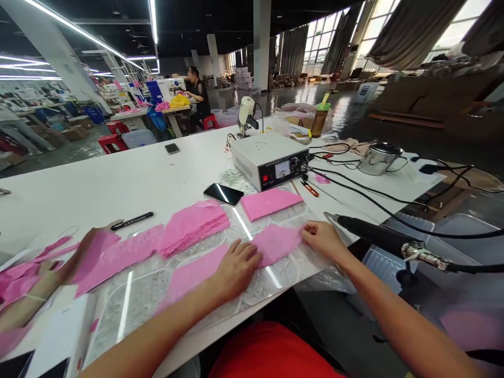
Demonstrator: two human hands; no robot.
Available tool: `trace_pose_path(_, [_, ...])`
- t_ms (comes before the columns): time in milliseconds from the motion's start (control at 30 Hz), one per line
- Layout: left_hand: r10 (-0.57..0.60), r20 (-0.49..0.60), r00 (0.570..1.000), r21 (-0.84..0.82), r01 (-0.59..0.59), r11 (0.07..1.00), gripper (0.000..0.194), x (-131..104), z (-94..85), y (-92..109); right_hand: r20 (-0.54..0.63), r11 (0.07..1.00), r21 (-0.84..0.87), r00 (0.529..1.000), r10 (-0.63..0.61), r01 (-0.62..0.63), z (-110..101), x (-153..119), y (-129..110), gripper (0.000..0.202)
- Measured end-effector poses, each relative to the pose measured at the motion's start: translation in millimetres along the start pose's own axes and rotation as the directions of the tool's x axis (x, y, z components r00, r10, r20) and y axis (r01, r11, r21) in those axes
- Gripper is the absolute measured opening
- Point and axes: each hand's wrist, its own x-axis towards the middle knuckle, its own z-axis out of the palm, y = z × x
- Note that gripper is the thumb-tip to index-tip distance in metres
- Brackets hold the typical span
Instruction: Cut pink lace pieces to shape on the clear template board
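A pink fabric piece lies on the clear plastic sheet in front of me. My right hand pinches its right corner between thumb and fingers. At its left edge rests my left hand, palm down with the fingers stretched out. Another pink piece passes under my left wrist and forearm. Behind it sits a thick stack of pink pieces with uneven edges. A neat folded pink stack lies just beyond the piece at my hands.
A control box with a lit red switch stands behind. Its cable leads toward a black handheld tool with a metal tip, right of my right hand. A phone, orange snips, a marker and a glass jug are on the table.
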Motion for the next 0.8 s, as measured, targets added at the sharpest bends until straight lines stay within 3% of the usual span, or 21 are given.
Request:
trace_pose_path(100, [0.093, 0.094, 0.991, 0.032, -0.096, 0.995, 0.048, -4.6, -1.5, 2.9, -0.013, 0.995, -0.094, 1.0, 0.027, -0.028, -9.5, -11.5, 12.0, 0.015])
trace_pose_path(233, [0.082, 0.153, 0.985, 0.0, -0.083, 0.997, 0.057, -3.9, -6.5, -5.4, -0.019, 0.975, -0.217, 0.999, 0.034, -0.037, -17.7, -23.0, 17.0, 0.013])
trace_pose_path(367, [0.016, 0.12, 0.993, -0.063, -0.009, 0.998, 0.051, 3.6, -16.5, -7.7, -0.012, 0.952, -0.305, 1.0, 0.017, -0.02, -20.1, -25.9, 16.7, 0.018])
trace_pose_path(567, [0.157, 0.073, 0.985, -0.157, -0.144, 0.977, 0.016, 8.9, -21.2, 5.7, -0.019, 0.969, -0.248, 1.0, 0.012, -0.016, -18.4, -19.5, 14.2, 0.022])
trace_pose_path(733, [0.04, 0.065, 0.997, -0.384, -0.012, 0.923, 0.026, 17.5, -22.3, -2.9, 0.013, 0.973, -0.23, 1.0, 0.017, -0.014, -19.2, -17.9, 12.6, 0.025])
trace_pose_path(800, [0.046, 0.086, 0.995, -0.446, -0.002, 0.895, 0.029, 19.8, -27.7, -7.1, 0.04, 0.973, -0.228, 0.998, 0.047, -0.037, -21.0, -18.7, 12.1, 0.026])
